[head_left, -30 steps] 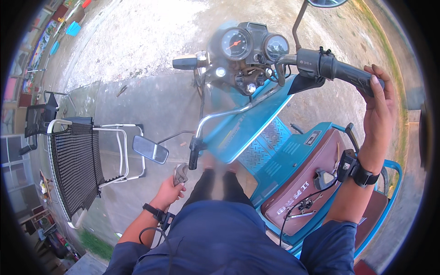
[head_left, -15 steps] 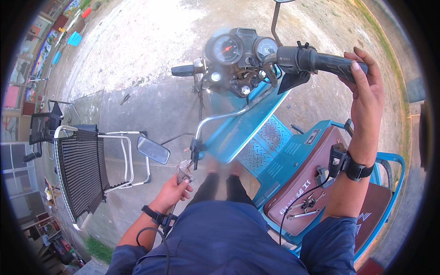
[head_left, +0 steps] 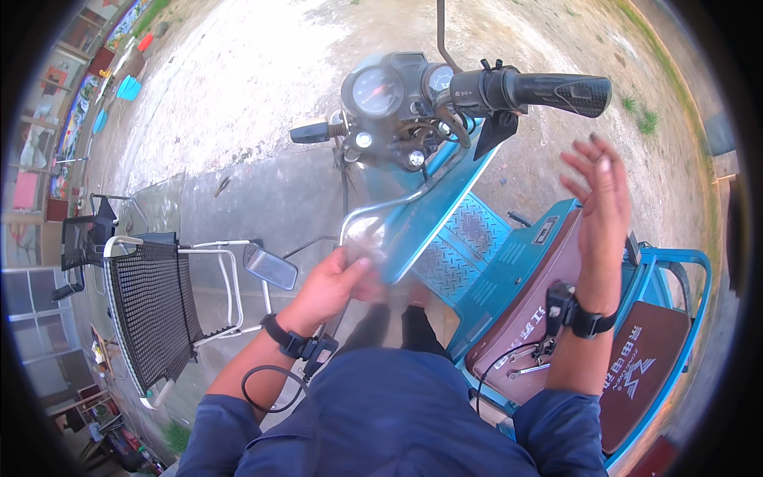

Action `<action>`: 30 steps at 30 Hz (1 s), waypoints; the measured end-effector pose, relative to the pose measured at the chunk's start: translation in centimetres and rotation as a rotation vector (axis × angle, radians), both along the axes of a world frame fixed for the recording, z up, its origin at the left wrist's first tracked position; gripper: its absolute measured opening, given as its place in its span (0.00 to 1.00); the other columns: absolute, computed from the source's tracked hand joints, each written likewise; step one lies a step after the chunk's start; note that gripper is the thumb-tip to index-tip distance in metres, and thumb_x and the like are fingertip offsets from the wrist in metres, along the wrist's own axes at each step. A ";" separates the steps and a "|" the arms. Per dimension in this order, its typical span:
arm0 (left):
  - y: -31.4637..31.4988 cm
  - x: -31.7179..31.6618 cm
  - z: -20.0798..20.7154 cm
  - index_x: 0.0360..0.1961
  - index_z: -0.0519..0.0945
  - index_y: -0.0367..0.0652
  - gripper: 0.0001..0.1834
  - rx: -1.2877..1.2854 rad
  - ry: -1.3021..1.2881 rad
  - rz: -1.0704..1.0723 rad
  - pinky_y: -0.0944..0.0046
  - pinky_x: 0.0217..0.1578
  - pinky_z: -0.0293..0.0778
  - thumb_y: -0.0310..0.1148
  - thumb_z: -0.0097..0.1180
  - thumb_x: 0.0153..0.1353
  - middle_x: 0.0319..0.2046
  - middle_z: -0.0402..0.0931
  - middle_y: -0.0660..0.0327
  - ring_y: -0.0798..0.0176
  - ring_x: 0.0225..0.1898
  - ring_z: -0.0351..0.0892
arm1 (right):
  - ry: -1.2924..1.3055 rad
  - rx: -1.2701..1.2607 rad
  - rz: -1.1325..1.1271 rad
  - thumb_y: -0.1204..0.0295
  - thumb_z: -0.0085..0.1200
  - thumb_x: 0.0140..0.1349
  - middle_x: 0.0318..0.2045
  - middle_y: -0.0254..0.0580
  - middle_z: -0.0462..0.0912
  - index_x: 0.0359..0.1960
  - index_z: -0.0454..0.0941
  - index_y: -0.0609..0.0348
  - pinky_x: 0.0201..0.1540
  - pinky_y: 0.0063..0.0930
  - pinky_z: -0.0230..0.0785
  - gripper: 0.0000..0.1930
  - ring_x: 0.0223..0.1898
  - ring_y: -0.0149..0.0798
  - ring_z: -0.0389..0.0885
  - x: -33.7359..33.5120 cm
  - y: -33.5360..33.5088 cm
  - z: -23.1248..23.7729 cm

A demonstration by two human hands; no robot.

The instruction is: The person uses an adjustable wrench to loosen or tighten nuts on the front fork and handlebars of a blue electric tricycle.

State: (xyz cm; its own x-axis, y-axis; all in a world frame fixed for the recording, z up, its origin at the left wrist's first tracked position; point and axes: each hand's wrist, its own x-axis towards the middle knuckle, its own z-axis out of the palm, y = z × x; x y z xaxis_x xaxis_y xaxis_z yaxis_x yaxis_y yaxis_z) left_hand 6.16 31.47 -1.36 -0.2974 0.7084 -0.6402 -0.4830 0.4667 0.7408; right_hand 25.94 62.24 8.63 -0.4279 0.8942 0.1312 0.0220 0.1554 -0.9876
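My left hand (head_left: 338, 274) is closed round an adjustable wrench (head_left: 367, 236), whose pale metal head is smeared by motion. The wrench head is close to the left bend of the chrome handlebar (head_left: 389, 203); whether they touch I cannot tell. The left end of the bar is hidden behind my hand. My right hand (head_left: 600, 179) is open in the air, fingers spread, below and apart from the black right handlebar grip (head_left: 564, 94). Between the bars sit the round gauges (head_left: 373, 90) of a blue three-wheeler.
Spanners (head_left: 528, 370) lie on the brown seat (head_left: 509, 330), beside my right forearm. A mirror (head_left: 272, 268) sticks out left of my left hand. Further left stands a black mesh chair (head_left: 151, 306) with a white frame. A blue front panel (head_left: 425, 226) slopes under the handlebar.
My right hand has let go of the right grip and moved down and left. My left hand has risen to the right with the wrench, toward the handlebar. The view has shifted slightly.
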 end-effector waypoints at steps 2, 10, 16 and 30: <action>1.8 0.4 0.7 0.61 0.68 0.42 0.20 0.018 -0.020 0.012 0.64 0.37 0.79 0.40 0.48 0.73 0.45 0.78 0.55 0.63 0.37 0.83 | -0.108 -0.157 0.065 0.60 0.50 0.71 0.51 0.46 0.78 0.61 0.68 0.61 0.50 0.31 0.73 0.23 0.51 0.38 0.80 1.2 -2.3 -2.9; 6.7 1.8 -0.3 0.56 0.72 0.43 0.18 0.068 -0.118 0.155 0.64 0.35 0.77 0.43 0.49 0.73 0.43 0.78 0.56 0.62 0.37 0.82 | -0.341 -0.495 0.596 0.64 0.58 0.66 0.45 0.44 0.80 0.55 0.71 0.65 0.51 0.32 0.74 0.22 0.46 0.37 0.80 0.7 -12.8 -13.7; 8.2 2.7 -1.3 0.56 0.72 0.43 0.20 0.050 -0.142 0.213 0.63 0.36 0.77 0.45 0.52 0.71 0.41 0.79 0.57 0.61 0.37 0.82 | -0.491 -0.443 0.938 0.55 0.53 0.68 0.43 0.50 0.83 0.53 0.74 0.66 0.50 0.35 0.74 0.24 0.43 0.40 0.83 -0.5 -17.4 -15.3; 9.5 3.0 -2.2 0.56 0.70 0.39 0.22 0.000 -0.139 0.301 0.60 0.38 0.79 0.43 0.54 0.70 0.43 0.80 0.53 0.57 0.39 0.83 | -0.206 -1.115 0.836 0.60 0.47 0.73 0.35 0.42 0.83 0.47 0.74 0.62 0.40 0.32 0.79 0.16 0.36 0.38 0.86 -0.8 -19.9 -16.6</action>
